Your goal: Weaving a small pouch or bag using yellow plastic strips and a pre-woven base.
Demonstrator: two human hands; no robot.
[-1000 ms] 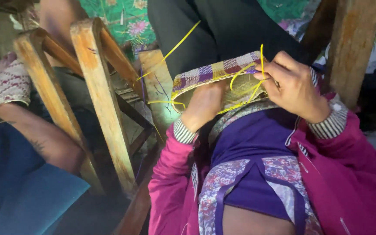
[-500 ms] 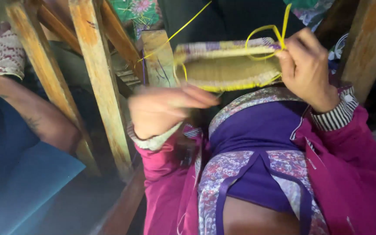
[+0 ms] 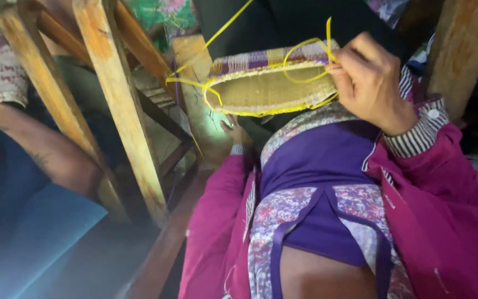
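A wooden frame of pale slanted legs (image 3: pixel 118 105) stands left of the hands, with a flat wooden block (image 3: pixel 195 83) just beside them. Farther left, another person's bare forearm (image 3: pixel 45 158) rests by a blue mat (image 3: pixel 34 243). A thick wooden post (image 3: pixel 460 50) rises to the right, near green flowered cloth (image 3: pixel 161 14) above.
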